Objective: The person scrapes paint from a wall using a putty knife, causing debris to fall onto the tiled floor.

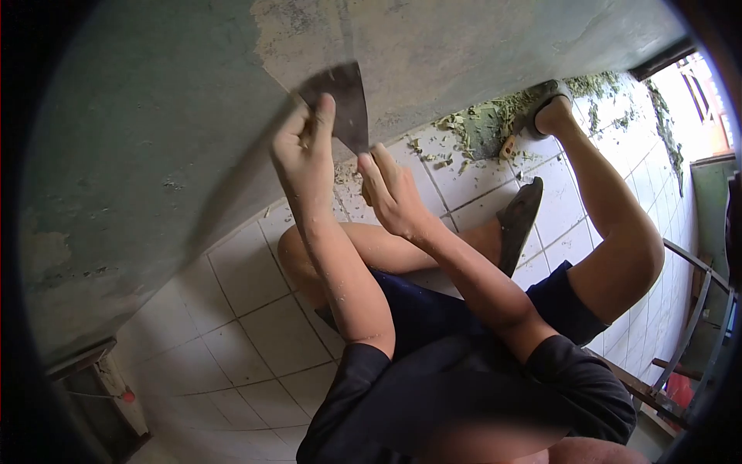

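Note:
A broad dark scraper blade (350,108) meets the wall (193,100) near a bare patch where the paint has come off. My left hand (305,151) is closed at the blade's left side, its thumb lying along the blade. Around the narrow lower end of the scraper, my right hand (394,193) is closed; the handle is mostly hidden in the fingers. The scraped patch (433,58) shows pale beige and grey beside the green paint.
Green paint flakes (468,143) litter the tiled floor (263,332) along the wall. Among them lies a flat grey piece (485,131) with an orange-brown end (508,147). My sandalled foot (550,116) is by the wall. A metal frame (688,332) stands at the right.

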A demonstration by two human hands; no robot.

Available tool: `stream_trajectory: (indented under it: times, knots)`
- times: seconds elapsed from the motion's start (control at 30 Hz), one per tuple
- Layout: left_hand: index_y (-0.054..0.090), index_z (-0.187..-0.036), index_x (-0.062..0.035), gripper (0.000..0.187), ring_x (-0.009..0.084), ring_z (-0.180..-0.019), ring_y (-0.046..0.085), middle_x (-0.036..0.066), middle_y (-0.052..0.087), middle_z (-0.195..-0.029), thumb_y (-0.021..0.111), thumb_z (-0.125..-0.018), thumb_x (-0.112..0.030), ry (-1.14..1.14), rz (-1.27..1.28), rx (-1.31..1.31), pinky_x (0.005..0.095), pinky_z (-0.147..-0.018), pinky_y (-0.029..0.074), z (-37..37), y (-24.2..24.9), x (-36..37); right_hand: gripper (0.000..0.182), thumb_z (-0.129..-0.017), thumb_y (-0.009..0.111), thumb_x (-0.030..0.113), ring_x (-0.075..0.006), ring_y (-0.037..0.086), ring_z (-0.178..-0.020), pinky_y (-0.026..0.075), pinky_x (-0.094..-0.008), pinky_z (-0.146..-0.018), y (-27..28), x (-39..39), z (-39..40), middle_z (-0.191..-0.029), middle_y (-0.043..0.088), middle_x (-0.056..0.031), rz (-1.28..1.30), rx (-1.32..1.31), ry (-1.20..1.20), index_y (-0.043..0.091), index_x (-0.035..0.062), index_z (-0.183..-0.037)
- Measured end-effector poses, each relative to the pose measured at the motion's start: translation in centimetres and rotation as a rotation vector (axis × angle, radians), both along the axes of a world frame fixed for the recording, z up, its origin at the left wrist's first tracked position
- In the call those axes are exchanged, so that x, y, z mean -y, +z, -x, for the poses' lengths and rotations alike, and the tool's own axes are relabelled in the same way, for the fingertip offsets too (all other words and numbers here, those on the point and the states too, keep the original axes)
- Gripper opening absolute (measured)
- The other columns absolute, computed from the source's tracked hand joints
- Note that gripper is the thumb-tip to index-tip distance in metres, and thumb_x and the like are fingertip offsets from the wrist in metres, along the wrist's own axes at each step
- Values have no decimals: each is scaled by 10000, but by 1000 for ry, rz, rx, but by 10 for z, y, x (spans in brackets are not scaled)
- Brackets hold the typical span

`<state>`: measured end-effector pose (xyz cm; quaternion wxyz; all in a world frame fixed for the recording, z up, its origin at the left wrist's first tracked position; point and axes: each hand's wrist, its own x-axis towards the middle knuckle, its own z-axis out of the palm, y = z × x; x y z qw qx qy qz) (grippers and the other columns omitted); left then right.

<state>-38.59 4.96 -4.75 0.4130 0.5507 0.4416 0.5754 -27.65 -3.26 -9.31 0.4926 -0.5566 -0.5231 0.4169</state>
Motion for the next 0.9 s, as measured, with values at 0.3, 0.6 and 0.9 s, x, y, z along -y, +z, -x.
stream_trajectory:
  times: [0.3,0.6,0.9]
  knots:
    - [487,-653,12,500,58,-622,314,-67,382,-622,717,-976,-292,-90,254,-103,276,-542,261,30,-61,-1,250,-1089,436,227,-544,555,-742,390,-567,-606,-70,15,17,-751,549,-297,74,116,20,472,-8,-1011]
    - [453,-638,0,503,55,-608,292,-69,352,-602,704,-981,-270,-42,220,-72,290,-537,228,27,-51,3,318,-1109,399,247,-385,579,-553,428,-454,-540,-63,11,25,-600,522,-200,41,187,-23,484,-6,-937]
    - [474,-633,10,497,45,-592,311,-66,377,-593,677,-998,-259,149,17,57,283,-520,214,0,-30,3,284,-1088,447,223,-458,568,-584,417,-492,-542,-19,7,20,-598,501,-237,-50,212,-19,466,-10,-927]
